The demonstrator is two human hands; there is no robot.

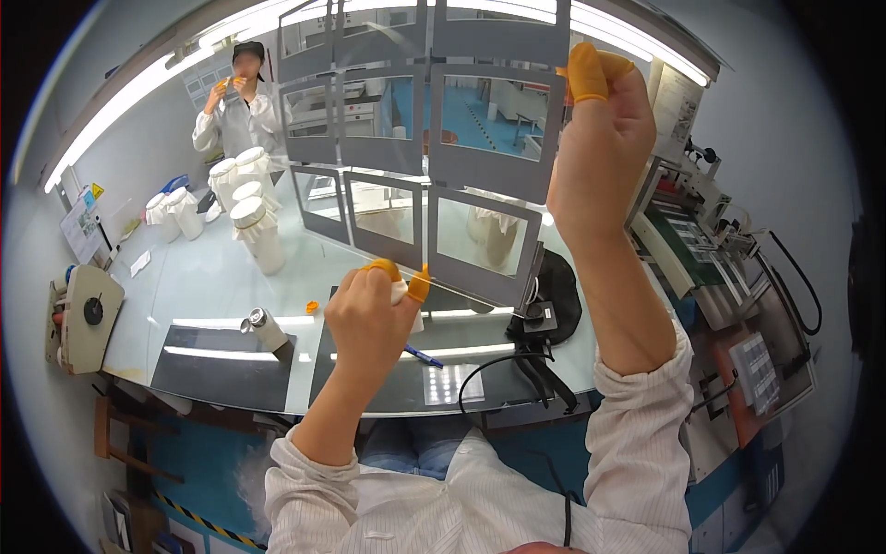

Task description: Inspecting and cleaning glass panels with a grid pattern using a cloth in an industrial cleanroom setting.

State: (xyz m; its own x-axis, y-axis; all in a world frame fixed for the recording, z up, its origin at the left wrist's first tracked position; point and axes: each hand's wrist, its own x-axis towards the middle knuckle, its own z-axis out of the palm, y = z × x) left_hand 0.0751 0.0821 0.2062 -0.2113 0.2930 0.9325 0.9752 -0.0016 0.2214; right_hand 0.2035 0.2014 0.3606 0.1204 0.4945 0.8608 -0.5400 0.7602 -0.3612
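A large clear sheet (494, 175) printed with several grey-bordered see-through windows is held up before me, tilted. My right hand (604, 157), with orange finger cots on its fingertips, is raised high and closed on the sheet's right edge. My left hand (365, 309), also in orange finger cots, is closed around a small white wad (399, 292), which looks like cloth or tissue. It sits at the sheet's lower edge; whether the wad touches the sheet I cannot tell. Below lie a blue pen (423, 356) and a dark mat (351, 379).
White jars with cloth covers (258, 235) stand at the table's far left, near another person (245, 125). A small bottle (267, 330) stands by a second dark mat (221, 369). A black device with a cable (540, 319) is on the right. Machinery (701, 240) lines the right side.
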